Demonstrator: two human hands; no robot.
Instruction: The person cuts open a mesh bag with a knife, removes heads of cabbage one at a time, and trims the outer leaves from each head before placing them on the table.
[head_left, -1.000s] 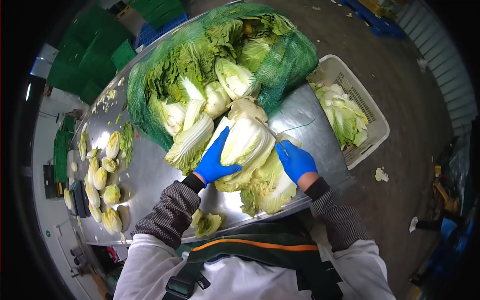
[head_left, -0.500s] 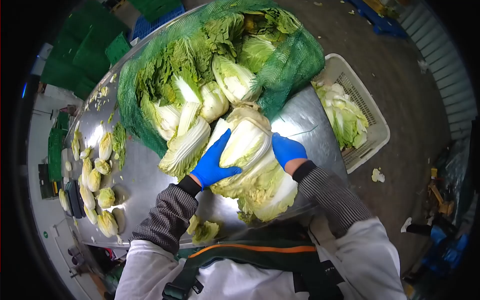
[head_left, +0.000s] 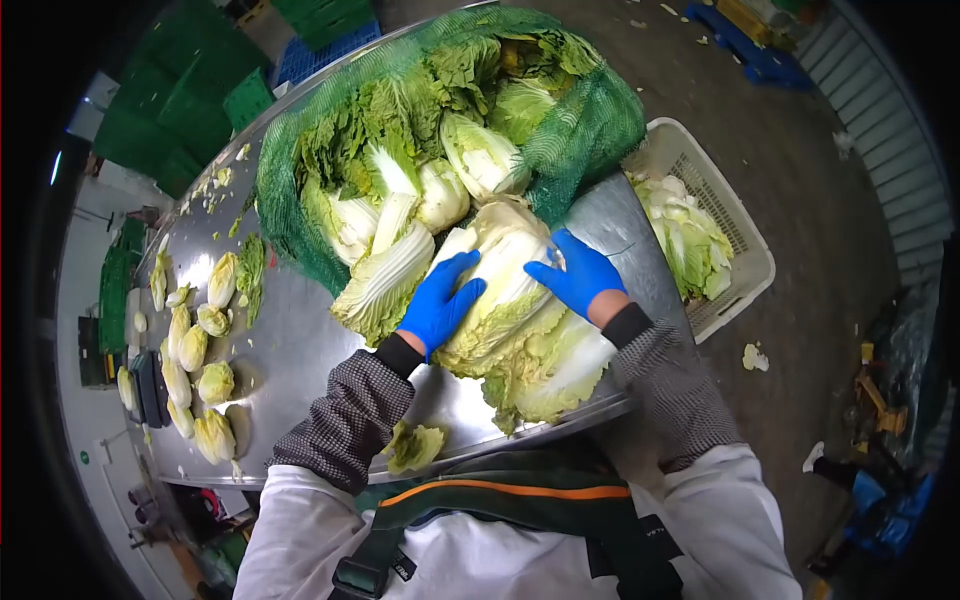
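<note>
Nearest you, a loose leaf (head_left: 415,446) lies at the table (head_left: 300,350) edge. Your left hand (head_left: 438,303) and right hand (head_left: 577,274) press flat, fingers spread, on the cabbage (head_left: 510,300), untrimmed. Trimmed heads (head_left: 195,370) lie left; the net sack (head_left: 440,130) beyond looks full.

table: broad brushed steel worktop (head_left: 300,340), smooth, glossy with glare
gloves: blue rubbery gloves, matt, on left hand (head_left: 437,303) and right hand (head_left: 578,274)
sack: green open-weave mesh netting sack (head_left: 590,125), rough
crate: white perforated plastic crate (head_left: 745,250) at three o'clock, matt
</note>
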